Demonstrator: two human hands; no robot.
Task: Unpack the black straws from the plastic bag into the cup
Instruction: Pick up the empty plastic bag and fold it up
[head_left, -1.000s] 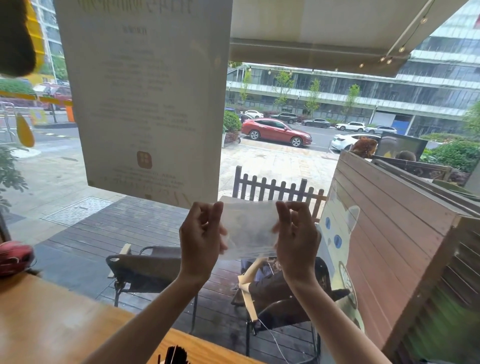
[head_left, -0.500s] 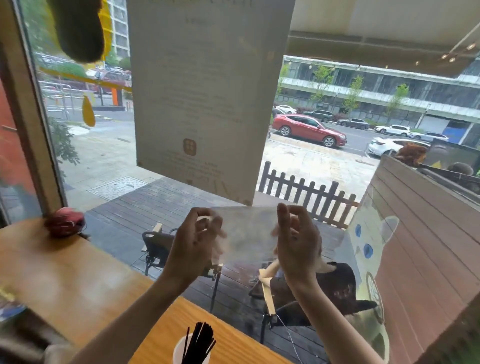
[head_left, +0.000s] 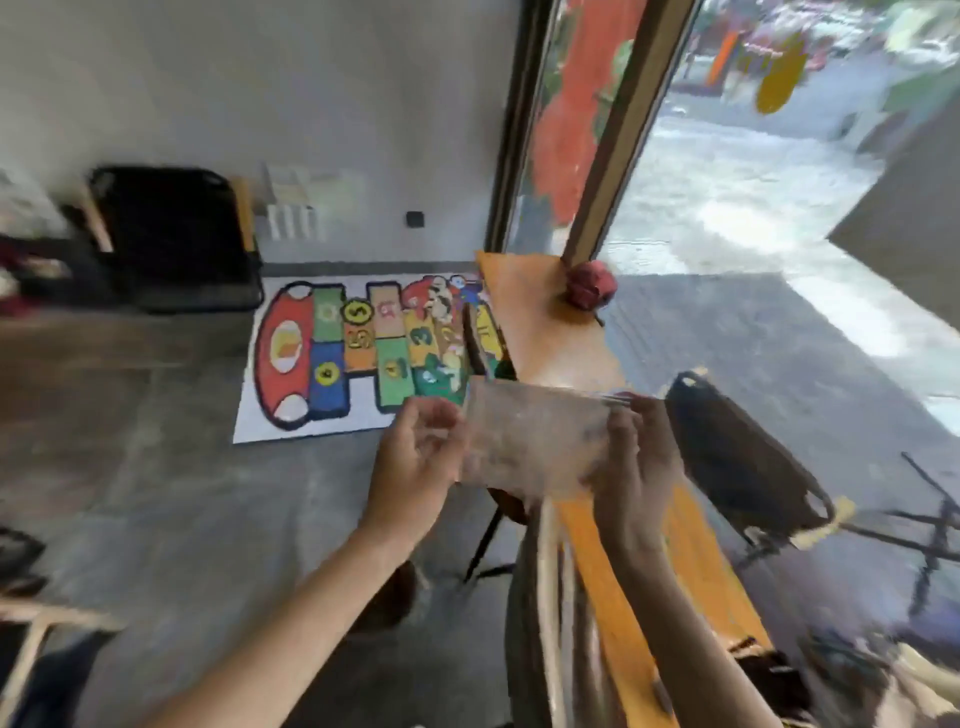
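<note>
2 hands are up in front of me, and both hold 1 clear plastic bag (head_left: 535, 441) between them. My left hand (head_left: 415, 462) pinches the bag's left edge with its fingers curled in. My right hand (head_left: 636, 467) pinches the right edge the same way. The bag is stretched flat between my 2 grips, and it looks empty (I see 0 black straws inside it). I see 0 cups too, so I cannot tell where the straws and the cup are right now. The picture is very blurry.

Just under my hands is 1 long orange table (head_left: 550, 332). Past my grip, farther along the table, sits 1 small red thing (head_left: 587, 286). To the left of my left hand, down on the floor, lies 1 bright game mat (head_left: 363, 353).

What could go wrong? The bag is thin and slippery, so it could slide out of my fingers and drop to the floor. I think I could also bump the cup while I cannot see it.
</note>
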